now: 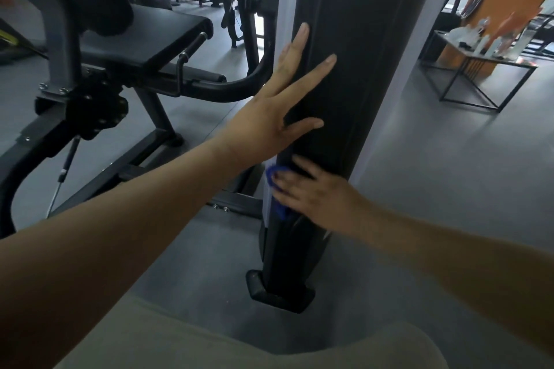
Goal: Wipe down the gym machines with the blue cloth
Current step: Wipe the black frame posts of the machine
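Note:
A tall black upright column [353, 39] of a gym machine rises in the middle of the view. My left hand [278, 111] lies flat on its face, fingers straight and spread. Lower down, my right hand [317, 195] presses the blue cloth [277, 189] against the column with straight fingers. Only the cloth's left edge shows from under the fingers; most of it is hidden by the hand.
A black padded seat [168, 36] with a grey frame stands to the left. The column's foot plate [278, 293] sits on the grey floor. A wire-frame table [473, 69] with bottles is at the right, and more machines stand at the back.

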